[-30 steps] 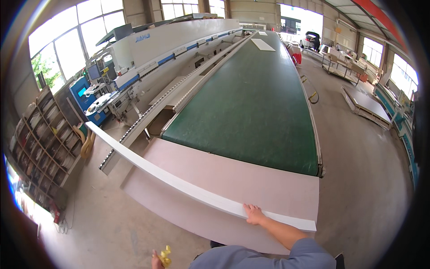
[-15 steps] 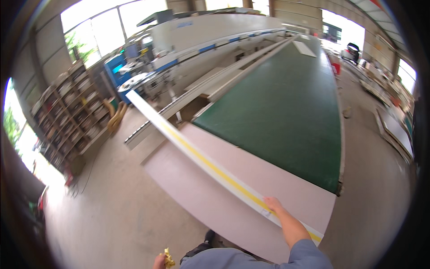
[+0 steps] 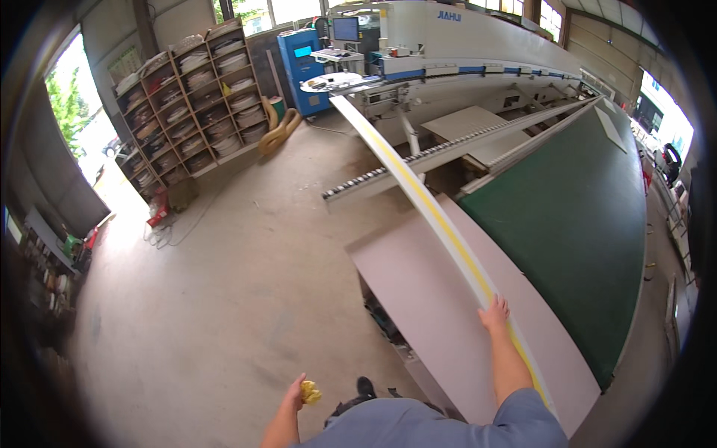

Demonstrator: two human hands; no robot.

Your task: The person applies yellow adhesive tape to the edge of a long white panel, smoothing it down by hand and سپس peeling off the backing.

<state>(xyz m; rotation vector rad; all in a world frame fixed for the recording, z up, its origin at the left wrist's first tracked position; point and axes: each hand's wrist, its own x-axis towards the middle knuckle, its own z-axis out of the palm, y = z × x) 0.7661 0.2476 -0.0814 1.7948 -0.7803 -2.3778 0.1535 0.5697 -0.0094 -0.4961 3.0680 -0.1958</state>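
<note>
The person's right hand (image 3: 494, 312) is lying on a long white strip (image 3: 422, 196) with a yellow stripe running along its length. Its fingers are reaching over the strip, but whether they are gripping an edge I cannot tell. The left hand (image 3: 299, 393) is closing its fingers around a crumpled yellow piece (image 3: 311, 392) and is hanging over the concrete floor (image 3: 239, 299), well apart from the strip.

The strip is stretching across a pale pink surface (image 3: 418, 276), its near end passing beside the right forearm. Its far end is extending beyond that surface and crossing a roller rail (image 3: 485, 142) in the view; whether the two are touching is unclear. A green conveyor belt (image 3: 571, 216) is running alongside the pink surface on the right, and a white panel (image 3: 611, 131) is lying on its far part.

Farther back, a blue cabinet (image 3: 299, 67) is standing beside a monitor (image 3: 346, 28) and a long white machine (image 3: 493, 41). To the left, a compartmented rack (image 3: 198, 104) is holding many coiled rolls.
</note>
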